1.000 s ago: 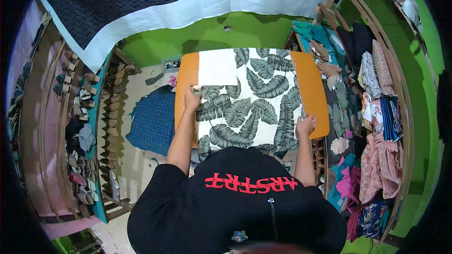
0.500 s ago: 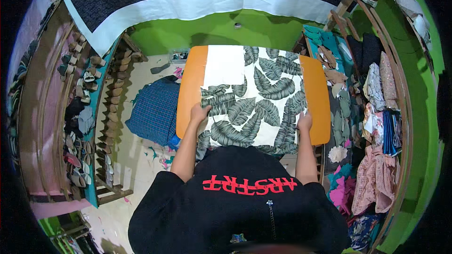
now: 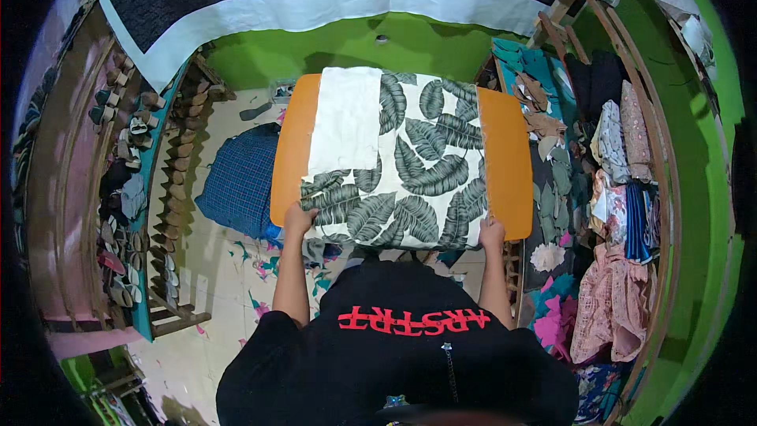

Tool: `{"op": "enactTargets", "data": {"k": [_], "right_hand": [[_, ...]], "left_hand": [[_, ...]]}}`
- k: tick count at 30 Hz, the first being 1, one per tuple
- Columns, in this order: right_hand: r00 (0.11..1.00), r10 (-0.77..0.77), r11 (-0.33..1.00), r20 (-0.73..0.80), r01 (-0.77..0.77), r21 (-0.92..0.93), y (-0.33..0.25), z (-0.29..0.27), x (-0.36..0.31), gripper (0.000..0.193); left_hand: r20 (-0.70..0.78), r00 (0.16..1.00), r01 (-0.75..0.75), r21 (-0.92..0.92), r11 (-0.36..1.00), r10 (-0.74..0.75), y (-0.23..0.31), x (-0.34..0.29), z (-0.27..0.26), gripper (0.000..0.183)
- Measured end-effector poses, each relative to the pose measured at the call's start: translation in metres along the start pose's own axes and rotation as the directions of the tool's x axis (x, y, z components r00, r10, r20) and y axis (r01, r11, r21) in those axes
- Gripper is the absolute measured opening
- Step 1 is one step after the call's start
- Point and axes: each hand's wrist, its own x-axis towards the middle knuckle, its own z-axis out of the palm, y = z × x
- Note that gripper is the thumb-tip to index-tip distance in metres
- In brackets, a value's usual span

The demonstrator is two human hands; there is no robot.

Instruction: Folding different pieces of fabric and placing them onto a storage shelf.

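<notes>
A white cloth with dark grey-green leaf print lies across the orange table. A plain white patch shows at its far left; whether it is a separate piece I cannot tell. My left hand is closed on the cloth's left edge, near the front left corner of the table. At the front right, my right hand pinches the cloth's right edge. Between my hands the cloth reaches the table's near edge, where part of it is out of sight.
Dark blue checked fabric is heaped on the floor left of the table. Wooden racks with shoe-shaped pieces stand further left. Shelves on the right hold cut pieces and folded cloth. Coloured scraps litter the floor.
Both hands have moved toward me along the cloth's sides. The leaf-print cloth has slid toward me over the table, and more of the white patch shows. The whole view has shifted slightly.
</notes>
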Motion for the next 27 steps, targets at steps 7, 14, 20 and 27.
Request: {"op": "enactTargets", "data": {"k": [7, 14, 20, 27], "right_hand": [[0.981, -0.079, 0.972, -0.178, 0.036, -0.234, -0.035, -0.008, -0.018, 0.039], [0.936, -0.264, 0.961, -0.232, 0.234, -0.15, -0.093, 0.015, 0.002, 0.063], [0.936, -0.235, 0.947, -0.264, 0.159, -0.278, -0.086, 0.044, 0.011, 0.063], [0.935, -0.233, 0.948, -0.267, 0.158, -0.275, -0.086, 0.046, 0.009, 0.063]], "left_hand": [[-0.297, 0.953, -0.015, 0.145, 0.989, 0.058, 0.051, -0.033, 0.005, 0.062], [-0.154, 0.949, -0.184, 0.431, 0.883, 0.274, 0.066, -0.011, 0.014, 0.062], [-0.161, 0.921, -0.237, 0.488, 0.84, 0.354, 0.056, 0.002, 0.023, 0.06], [-0.132, 0.92, -0.274, 0.456, 0.847, 0.368, 0.054, 0.007, 0.019, 0.06]]}}
